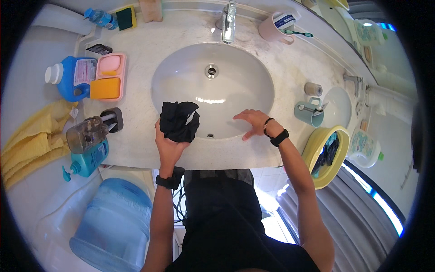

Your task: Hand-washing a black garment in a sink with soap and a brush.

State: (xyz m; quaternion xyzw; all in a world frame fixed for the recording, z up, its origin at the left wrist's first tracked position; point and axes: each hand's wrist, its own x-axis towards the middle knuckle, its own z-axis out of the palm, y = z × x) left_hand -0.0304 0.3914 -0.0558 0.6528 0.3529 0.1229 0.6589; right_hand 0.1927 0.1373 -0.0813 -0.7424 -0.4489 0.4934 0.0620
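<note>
A crumpled black cloth (179, 121) is in my left hand (170, 147), held over the front left rim of the white oval sink (181, 77). Its folds cover most of my fingers, and a pale gap shows at its right side. My right hand (253, 122) is apart from the cloth, above the sink's front right part, with thumb and fingers spread and nothing in them. Behind the sink stands a chrome faucet (229, 25). The drain (211, 71) is uncovered, and no standing water can be made out.
Left on the counter are a pink soap tray (123, 72), a blue detergent jug (68, 84), a brown pump bottle (84, 136) and a teal pump bottle (93, 158). At right, a yellow basin (312, 149) holds dark cloth, near a green mug (308, 113). A pink cup (268, 29) stands behind.
</note>
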